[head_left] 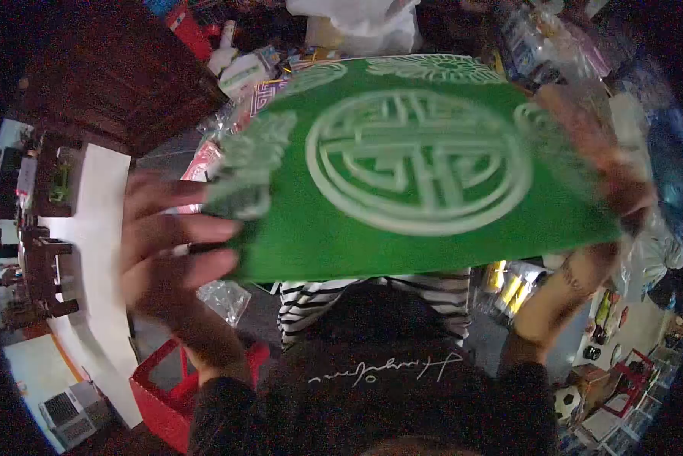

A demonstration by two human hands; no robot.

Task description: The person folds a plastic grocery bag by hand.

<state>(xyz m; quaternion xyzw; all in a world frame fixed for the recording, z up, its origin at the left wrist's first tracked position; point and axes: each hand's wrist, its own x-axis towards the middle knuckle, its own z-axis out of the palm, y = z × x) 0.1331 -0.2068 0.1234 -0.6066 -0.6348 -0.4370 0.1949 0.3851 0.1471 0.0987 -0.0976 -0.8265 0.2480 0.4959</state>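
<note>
A green panel with a large white round emblem and white flower-like patterns near its edges spans the middle of the view, held up over my lap. My left hand grips its left edge, several fingers lying over the top face near the lower left corner. On the opposite side my right hand is closed on the right edge, smeared by motion. The panel's underside is hidden.
Plastic-wrapped goods and a white bag crowd the far side. Dark wooden furniture stands at left, a red stool by my left elbow. Shiny yellow packets and a soccer ball lie at right.
</note>
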